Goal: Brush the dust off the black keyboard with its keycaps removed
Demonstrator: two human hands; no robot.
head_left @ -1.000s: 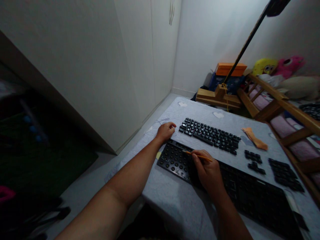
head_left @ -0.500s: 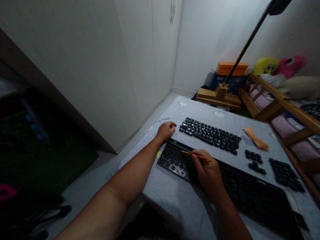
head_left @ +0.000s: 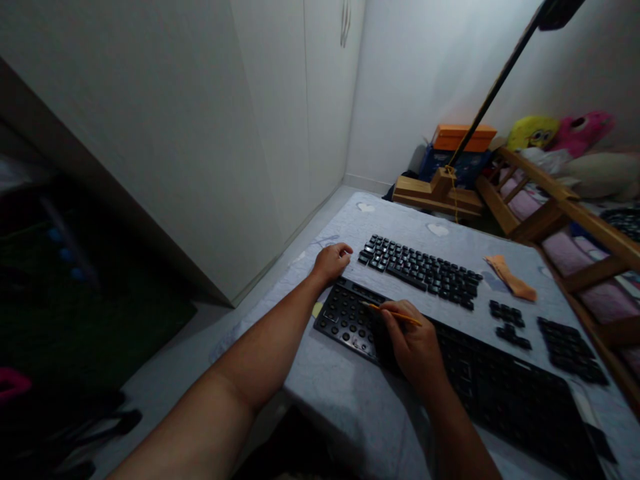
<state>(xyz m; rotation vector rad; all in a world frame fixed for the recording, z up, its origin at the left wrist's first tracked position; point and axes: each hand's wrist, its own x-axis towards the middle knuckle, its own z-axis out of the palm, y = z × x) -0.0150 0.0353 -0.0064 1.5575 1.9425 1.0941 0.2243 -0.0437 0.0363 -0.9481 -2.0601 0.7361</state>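
A black keyboard base with its keycaps removed lies across the grey-covered table. My right hand rests on it, fingers closed on a thin orange stick whose tip touches the base's left part. My left hand sits at the base's far left corner, fingers curled against the table. Beyond the base, loose black keycaps are laid out in keyboard order, with smaller groups of keycaps further right.
An orange cloth lies on the table's far right. A wooden stand with a dark pole stands behind the table, beside an orange box. A wooden rail and plush toys are at right. White cupboard doors are at left.
The stick's tip has shifted slightly left over the keyboard base; my right hand has barely moved. My left hand stays in place.
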